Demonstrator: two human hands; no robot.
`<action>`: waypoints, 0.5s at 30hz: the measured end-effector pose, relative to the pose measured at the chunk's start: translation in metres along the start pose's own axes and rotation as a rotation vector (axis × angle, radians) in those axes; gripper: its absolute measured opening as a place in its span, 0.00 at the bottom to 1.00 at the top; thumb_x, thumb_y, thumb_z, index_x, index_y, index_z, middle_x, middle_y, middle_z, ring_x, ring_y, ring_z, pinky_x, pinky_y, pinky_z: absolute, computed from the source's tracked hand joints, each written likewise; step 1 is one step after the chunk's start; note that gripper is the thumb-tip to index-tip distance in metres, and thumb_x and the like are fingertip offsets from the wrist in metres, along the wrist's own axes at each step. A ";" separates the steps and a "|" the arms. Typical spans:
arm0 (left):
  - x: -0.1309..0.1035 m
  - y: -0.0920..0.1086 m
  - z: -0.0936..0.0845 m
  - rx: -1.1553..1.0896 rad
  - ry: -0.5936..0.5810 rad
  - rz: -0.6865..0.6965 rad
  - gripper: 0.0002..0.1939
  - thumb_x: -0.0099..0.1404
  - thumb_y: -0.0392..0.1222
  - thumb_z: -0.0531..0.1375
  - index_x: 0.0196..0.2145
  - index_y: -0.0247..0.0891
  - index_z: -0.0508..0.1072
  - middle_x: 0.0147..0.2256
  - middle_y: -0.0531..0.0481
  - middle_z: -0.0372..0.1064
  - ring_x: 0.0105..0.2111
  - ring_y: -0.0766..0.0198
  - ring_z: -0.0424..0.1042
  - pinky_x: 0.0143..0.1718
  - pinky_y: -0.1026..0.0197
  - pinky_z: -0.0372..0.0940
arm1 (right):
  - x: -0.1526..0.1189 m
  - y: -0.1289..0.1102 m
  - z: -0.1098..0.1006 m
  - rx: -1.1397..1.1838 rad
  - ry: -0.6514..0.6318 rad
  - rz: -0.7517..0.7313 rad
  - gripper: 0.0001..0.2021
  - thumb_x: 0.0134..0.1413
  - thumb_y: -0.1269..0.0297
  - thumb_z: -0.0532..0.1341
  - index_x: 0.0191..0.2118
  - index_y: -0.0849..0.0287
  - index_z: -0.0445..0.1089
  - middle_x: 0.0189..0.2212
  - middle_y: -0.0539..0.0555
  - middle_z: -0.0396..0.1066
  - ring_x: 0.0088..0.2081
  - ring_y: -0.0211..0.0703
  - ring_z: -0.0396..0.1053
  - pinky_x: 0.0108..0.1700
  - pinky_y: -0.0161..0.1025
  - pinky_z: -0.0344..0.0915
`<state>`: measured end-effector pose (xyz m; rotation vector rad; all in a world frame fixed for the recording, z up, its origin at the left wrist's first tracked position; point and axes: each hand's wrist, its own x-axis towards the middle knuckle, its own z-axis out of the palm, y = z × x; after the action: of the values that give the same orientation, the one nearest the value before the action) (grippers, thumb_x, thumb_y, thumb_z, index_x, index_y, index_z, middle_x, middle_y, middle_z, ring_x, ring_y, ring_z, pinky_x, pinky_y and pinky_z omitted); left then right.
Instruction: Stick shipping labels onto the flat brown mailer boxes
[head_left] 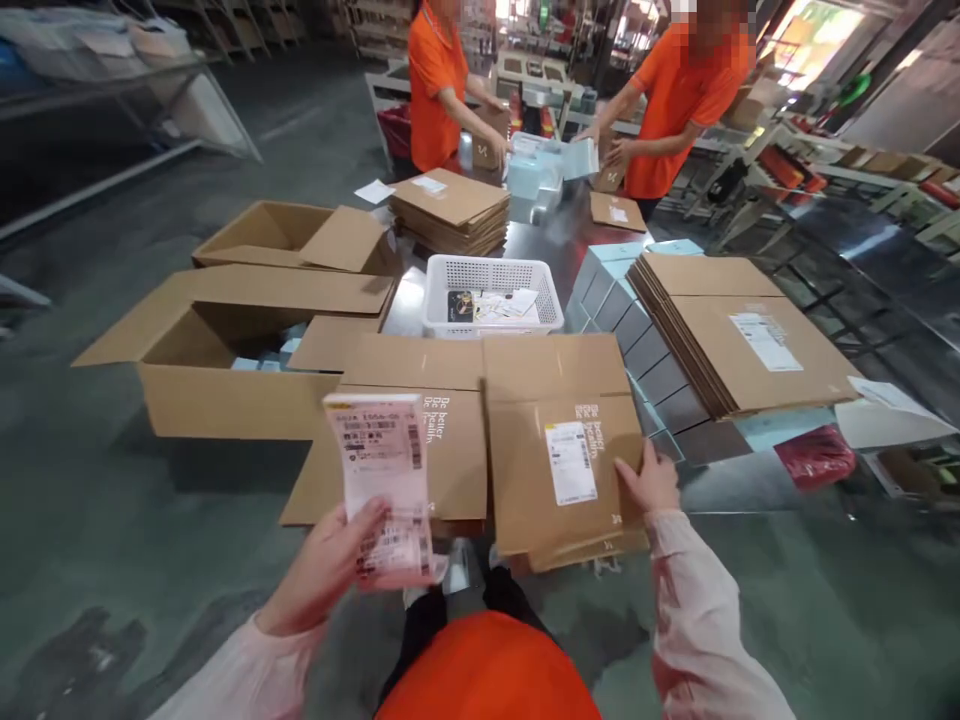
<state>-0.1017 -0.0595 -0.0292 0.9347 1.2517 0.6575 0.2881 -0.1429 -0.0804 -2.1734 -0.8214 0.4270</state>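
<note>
This is a packing warehouse: stacks of flattened cardboard boxes cover a long metal table, open cartons stand beside it, and two orange-shirted workers pack at the far end.
</note>
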 end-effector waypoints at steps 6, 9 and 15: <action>-0.006 -0.024 0.003 -0.059 -0.095 0.067 0.32 0.43 0.60 0.69 0.40 0.34 0.73 0.34 0.43 0.77 0.32 0.54 0.75 0.32 0.59 0.70 | -0.112 -0.097 0.099 0.518 -0.820 -0.257 0.41 0.29 0.46 0.72 0.54 0.56 0.65 0.46 0.59 0.71 0.43 0.52 0.71 0.42 0.47 0.70; -0.004 -0.025 -0.001 -0.081 -0.090 0.173 0.30 0.42 0.56 0.71 0.40 0.34 0.75 0.37 0.43 0.77 0.37 0.53 0.75 0.37 0.58 0.69 | -0.162 -0.130 0.145 0.739 -0.797 -0.162 0.25 0.47 0.45 0.63 0.44 0.60 0.70 0.42 0.59 0.75 0.42 0.50 0.73 0.48 0.50 0.68; 0.013 -0.026 -0.016 -0.145 0.073 0.280 0.22 0.46 0.56 0.68 0.27 0.31 0.76 0.26 0.46 0.74 0.28 0.61 0.70 0.32 0.62 0.65 | -0.136 -0.165 0.152 0.571 -0.794 -0.247 0.24 0.39 0.50 0.69 0.40 0.60 0.73 0.37 0.59 0.77 0.38 0.51 0.75 0.42 0.46 0.71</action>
<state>-0.1164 -0.0575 -0.0593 0.9803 1.1305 0.9973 0.0377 -0.0697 -0.0505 -1.3261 -1.1823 1.2613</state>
